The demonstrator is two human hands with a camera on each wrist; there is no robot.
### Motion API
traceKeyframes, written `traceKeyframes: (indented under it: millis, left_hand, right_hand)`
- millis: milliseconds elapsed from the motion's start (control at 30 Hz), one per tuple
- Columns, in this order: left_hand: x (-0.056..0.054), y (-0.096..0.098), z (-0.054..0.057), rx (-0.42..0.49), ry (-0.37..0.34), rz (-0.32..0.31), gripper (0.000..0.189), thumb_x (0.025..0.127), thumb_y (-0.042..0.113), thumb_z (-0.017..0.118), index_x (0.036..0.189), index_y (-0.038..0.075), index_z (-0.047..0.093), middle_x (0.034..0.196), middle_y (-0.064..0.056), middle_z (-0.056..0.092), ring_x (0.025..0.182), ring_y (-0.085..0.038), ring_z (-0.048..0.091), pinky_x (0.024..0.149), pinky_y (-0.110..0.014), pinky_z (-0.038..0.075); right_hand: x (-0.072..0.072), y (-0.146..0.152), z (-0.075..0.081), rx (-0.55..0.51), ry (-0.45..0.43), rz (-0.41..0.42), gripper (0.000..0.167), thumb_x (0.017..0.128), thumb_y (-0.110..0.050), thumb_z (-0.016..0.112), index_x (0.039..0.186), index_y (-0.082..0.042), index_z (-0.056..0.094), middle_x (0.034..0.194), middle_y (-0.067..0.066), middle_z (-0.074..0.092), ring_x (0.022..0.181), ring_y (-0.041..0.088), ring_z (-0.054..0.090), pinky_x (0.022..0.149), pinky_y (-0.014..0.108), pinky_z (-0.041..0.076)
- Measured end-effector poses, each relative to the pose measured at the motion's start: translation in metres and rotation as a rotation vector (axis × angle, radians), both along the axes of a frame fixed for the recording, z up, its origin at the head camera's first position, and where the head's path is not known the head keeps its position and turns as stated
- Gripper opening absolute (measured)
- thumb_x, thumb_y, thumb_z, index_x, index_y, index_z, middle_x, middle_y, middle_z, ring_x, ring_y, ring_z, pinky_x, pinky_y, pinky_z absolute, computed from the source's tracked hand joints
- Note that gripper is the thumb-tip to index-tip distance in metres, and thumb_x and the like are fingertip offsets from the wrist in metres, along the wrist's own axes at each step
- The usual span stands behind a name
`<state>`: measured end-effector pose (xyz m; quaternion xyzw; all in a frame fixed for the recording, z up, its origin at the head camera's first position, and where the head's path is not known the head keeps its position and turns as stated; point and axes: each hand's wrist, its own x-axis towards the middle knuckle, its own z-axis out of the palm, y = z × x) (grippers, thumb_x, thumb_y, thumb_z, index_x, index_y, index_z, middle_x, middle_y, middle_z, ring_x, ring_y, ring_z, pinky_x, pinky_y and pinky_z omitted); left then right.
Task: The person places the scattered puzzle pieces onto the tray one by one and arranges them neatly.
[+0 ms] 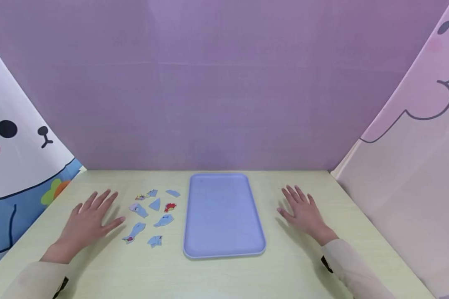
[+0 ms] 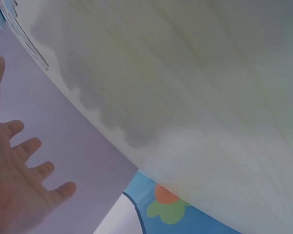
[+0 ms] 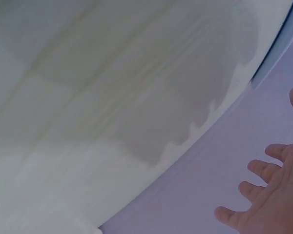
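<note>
My left hand (image 1: 87,224) hovers with fingers spread at the left of the table, its thumb nearest to several flat, irregular light-blue pieces. Among these are a long piece with a red mark (image 1: 134,232), a red-printed piece (image 1: 170,207) and a plain triangular piece (image 1: 155,204). A shallow lavender tray (image 1: 224,216) lies right of them, with nothing on it. On the tray's other side, my right hand (image 1: 303,211) is also spread and holds nothing. Both wrist views show straight, parted fingers (image 3: 261,170) above the tabletop, casting shadows.
The pale wood-grain table (image 1: 224,278) ends at a purple cloth wall (image 1: 224,91) behind. Printed cloth with a white cartoon animal (image 1: 22,166) hangs at the left, and a pink and cream printed cloth (image 1: 415,166) at the right.
</note>
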<state>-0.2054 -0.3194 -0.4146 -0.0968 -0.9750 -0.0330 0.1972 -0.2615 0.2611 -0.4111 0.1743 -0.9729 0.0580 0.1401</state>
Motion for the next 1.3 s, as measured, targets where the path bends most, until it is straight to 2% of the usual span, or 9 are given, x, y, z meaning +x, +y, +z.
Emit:
traceKeyframes:
  millis: [400, 767, 1000, 1300]
  left_hand:
    - [0.001, 0.008, 0.003, -0.016, -0.004, -0.053, 0.076, 0.075, 0.053, 0.065, 0.132, 0.008, 0.044, 0.133, -0.020, 0.044, 0.121, -0.044, 0.036, 0.089, -0.067, 0.030]
    - [0.001, 0.012, 0.003, 0.001, -0.098, -0.136, 0.073, 0.074, 0.052, 0.067, 0.129, 0.007, 0.048, 0.130, -0.018, 0.048, 0.120, -0.041, 0.039, 0.086, -0.064, 0.033]
    - [0.000, 0.014, 0.002, 0.014, -0.116, -0.207, 0.068, 0.074, 0.047, 0.069, 0.126, 0.007, 0.052, 0.127, -0.015, 0.053, 0.118, -0.038, 0.043, 0.084, -0.060, 0.036]
    - [0.002, 0.023, 0.007, 0.034, -0.173, -0.258, 0.063, 0.073, 0.046, 0.071, 0.121, 0.009, 0.056, 0.123, -0.011, 0.056, 0.116, -0.035, 0.046, 0.083, -0.060, 0.038]
  right_hand:
    - [0.006, -0.018, -0.002, 0.018, 0.022, 0.085, 0.063, 0.088, -0.043, 0.053, 0.139, -0.009, 0.037, 0.145, 0.014, 0.034, 0.135, 0.035, 0.027, 0.104, 0.057, 0.025]
    - [0.009, -0.034, -0.007, 0.003, 0.066, 0.180, 0.057, 0.086, -0.039, 0.057, 0.133, -0.007, 0.046, 0.136, 0.016, 0.045, 0.130, 0.037, 0.036, 0.101, 0.053, 0.033]
    - [0.014, -0.044, -0.008, -0.019, 0.095, 0.238, 0.053, 0.083, -0.032, 0.062, 0.127, -0.004, 0.051, 0.129, 0.017, 0.052, 0.121, 0.039, 0.045, 0.096, 0.053, 0.038]
    - [0.018, -0.052, -0.009, -0.022, 0.069, 0.260, 0.051, 0.081, -0.029, 0.065, 0.124, -0.003, 0.053, 0.121, 0.015, 0.056, 0.115, 0.034, 0.050, 0.092, 0.050, 0.043]
